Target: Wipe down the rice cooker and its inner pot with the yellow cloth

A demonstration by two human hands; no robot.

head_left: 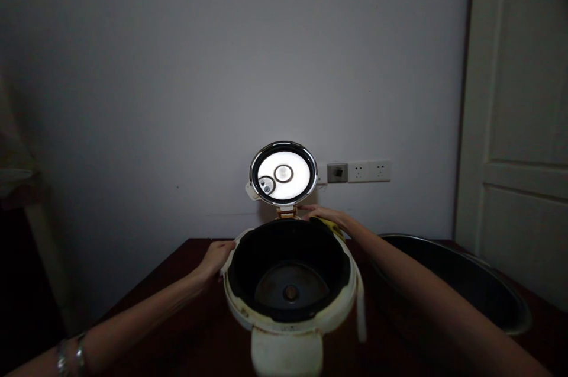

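Observation:
A white electric pressure cooker (290, 324) stands in front of me with its lid (293, 187) raised at the back. Inside its dark well, a round heating plate (275, 291) with a small knob in the middle shows. My left hand (218, 255) grips the left side of the cooker by its rim. At the back right, behind the rim and close to the lid hinge (287, 211), my right hand (323, 215) presses a yellow cloth (326, 225) against the cooker. Its fingers point left to the hinge, and part of the cloth is hidden under the palm.
To the right, a wide dark basin (444, 276) with a metal rim sits on the dark red table (166, 273), partly behind my right forearm. Wall sockets (368, 171) are behind the cooker. A pale door (523, 128) stands at the far right.

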